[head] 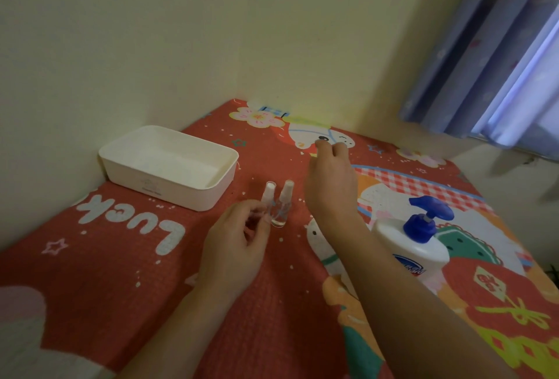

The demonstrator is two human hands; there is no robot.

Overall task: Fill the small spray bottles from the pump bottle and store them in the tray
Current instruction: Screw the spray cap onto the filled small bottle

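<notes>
Two small clear spray bottles with white tops stand side by side on the red patterned cloth. My left hand [239, 245] grips the left spray bottle [267, 197] low on its body. The right spray bottle [282, 203] stands free beside it, with clear liquid in its base. My right hand [329, 179] hovers above and to the right of the bottles, fingers loosely curled, holding nothing that I can see. The white pump bottle [414, 245] with a blue pump head stands at the right, under my right forearm. The white tray [169, 166] sits at the back left.
The red cartoon-print cloth [121, 257] covers the whole surface. A cream wall runs along the left and back edges. Blue curtains [499, 45] hang at the upper right.
</notes>
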